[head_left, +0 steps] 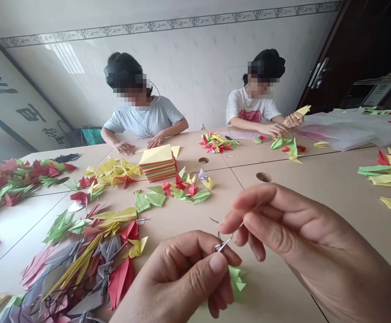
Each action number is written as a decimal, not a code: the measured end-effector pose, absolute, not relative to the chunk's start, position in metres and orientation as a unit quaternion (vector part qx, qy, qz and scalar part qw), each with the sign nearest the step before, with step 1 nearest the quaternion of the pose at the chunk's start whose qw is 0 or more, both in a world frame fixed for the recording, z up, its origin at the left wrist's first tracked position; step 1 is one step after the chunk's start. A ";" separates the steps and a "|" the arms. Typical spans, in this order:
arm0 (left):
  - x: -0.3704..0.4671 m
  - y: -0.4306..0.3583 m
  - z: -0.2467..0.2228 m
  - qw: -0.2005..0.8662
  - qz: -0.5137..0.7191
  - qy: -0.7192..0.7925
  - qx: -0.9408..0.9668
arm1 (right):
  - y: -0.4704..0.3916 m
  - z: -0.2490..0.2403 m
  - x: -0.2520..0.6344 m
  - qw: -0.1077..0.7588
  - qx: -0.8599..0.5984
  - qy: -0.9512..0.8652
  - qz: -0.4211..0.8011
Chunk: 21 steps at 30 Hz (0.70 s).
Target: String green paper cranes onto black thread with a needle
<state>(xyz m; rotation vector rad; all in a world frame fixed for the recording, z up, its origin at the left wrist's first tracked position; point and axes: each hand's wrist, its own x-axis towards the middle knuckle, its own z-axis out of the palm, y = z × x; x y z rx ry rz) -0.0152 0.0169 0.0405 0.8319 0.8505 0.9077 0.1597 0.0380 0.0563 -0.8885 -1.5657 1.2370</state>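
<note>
My left hand (195, 273) is pinched on a small metal wire piece (225, 244) with dark thread looped around it. Up and to the right, my right hand (276, 229) has its thumb and index finger closed on a thin strand that runs to the metal piece. Below my fingers a light green folded paper piece (237, 280) shows, partly covered by my left hand. To the left lies a pile of grey, red, yellow and pink folded paper (104, 255) with dark threads across it.
A stack of coloured paper squares (158, 163) stands mid-table, with folded pieces (188, 190) before it. Another pile (6, 184) is at far left, more folded paper (390, 168) at right. Two people (143, 116) (254, 107) sit across the table, handling paper.
</note>
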 end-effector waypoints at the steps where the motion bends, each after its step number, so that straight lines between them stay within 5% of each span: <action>1: -0.018 0.018 0.040 0.731 0.415 0.392 0.374 | 0.039 0.054 0.161 0.456 -0.369 -0.653 0.479; 21: -0.026 0.022 0.040 0.655 0.444 0.434 0.430 | 0.042 0.044 0.171 0.368 -0.424 -0.819 0.120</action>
